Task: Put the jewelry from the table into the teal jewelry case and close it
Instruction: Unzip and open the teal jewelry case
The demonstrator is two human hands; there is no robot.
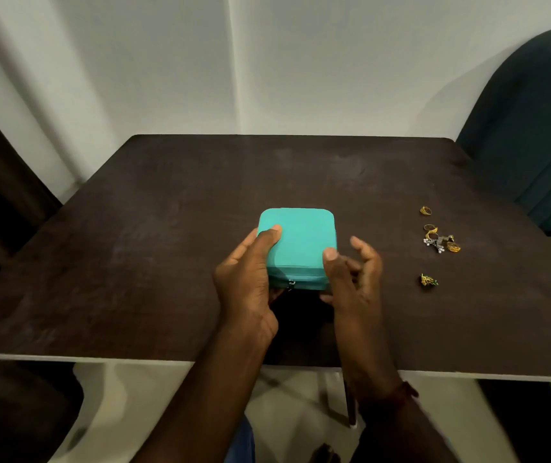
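We hold the closed teal case (297, 242) mid-table (134, 262): left hand (250, 279) grips its left side, right hand (351, 272) fingers loose, thumb on its right edge; jewelry (437, 240) lies near the right edge.

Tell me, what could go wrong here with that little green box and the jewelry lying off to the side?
The teal jewelry case is zipped shut, and the left hand grips only its near corner while the right hand hovers open; tugging the zipper pull might slide the case. The jewelry lies loose near the table's right edge, so a sweeping hand could knock pieces off. The clustered pieces look tangled and may snag when lifted.
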